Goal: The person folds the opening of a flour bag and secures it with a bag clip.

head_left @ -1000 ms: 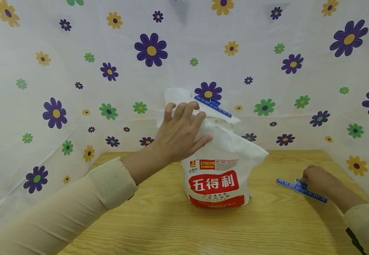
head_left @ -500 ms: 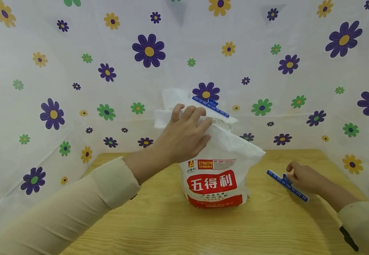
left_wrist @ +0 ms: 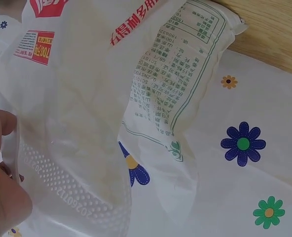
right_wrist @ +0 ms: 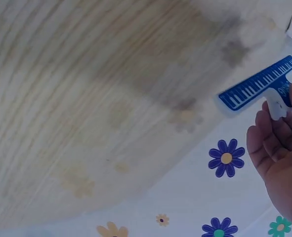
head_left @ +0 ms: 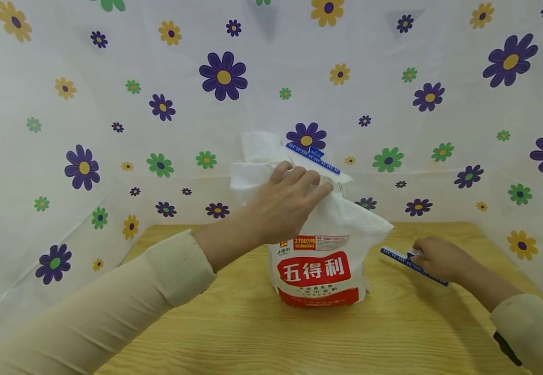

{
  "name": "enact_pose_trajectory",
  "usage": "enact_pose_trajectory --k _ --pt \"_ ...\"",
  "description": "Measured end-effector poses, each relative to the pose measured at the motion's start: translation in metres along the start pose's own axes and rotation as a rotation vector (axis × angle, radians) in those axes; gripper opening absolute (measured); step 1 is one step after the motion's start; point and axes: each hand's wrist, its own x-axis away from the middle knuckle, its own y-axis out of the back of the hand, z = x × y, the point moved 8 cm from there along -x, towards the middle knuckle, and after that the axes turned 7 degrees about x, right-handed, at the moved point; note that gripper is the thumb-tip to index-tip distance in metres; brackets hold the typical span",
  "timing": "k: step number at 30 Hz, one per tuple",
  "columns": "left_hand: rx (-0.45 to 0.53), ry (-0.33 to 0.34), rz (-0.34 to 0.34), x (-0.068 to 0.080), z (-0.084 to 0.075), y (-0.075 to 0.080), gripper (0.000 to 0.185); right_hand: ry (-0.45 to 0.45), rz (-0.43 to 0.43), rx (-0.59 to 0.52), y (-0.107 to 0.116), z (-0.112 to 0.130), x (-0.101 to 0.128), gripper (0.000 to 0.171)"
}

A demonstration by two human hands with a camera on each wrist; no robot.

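Observation:
A white flour bag (head_left: 320,221) with a red label stands upright on the table. My left hand (head_left: 283,203) grips the upper part of the bag, fingers curled over the plastic. At the left edge of the left wrist view, the thumb and fingers of that hand (left_wrist: 5,182) close on the bag's edge. One blue clip (head_left: 312,159) with white marks sits slanted across the bag's folded top. My right hand (head_left: 442,258) pinches a second blue clip (right_wrist: 259,83) by its handle, over the table to the right of the bag.
The wood-grain table (head_left: 234,333) stretches in front of and around the bag. A white cloth with printed flowers (head_left: 262,78) hangs behind it and along both sides. The bag's loose upper corner (head_left: 379,224) juts out toward the right hand.
My right hand has carried the second clip left, nearer the bag, and slightly upward. My left hand has slid right and a little down along the bag's upper part.

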Motion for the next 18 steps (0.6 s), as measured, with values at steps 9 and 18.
enact_pose_trajectory --k 9,18 --pt "-0.036 0.001 -0.086 -0.003 0.001 0.003 0.037 -0.001 -0.069 0.032 0.022 0.006 -0.006 0.035" --pt "-0.055 0.005 -0.217 -0.014 -0.01 0.014 0.035 0.007 -0.197 0.05 0.051 0.018 -0.007 0.031"
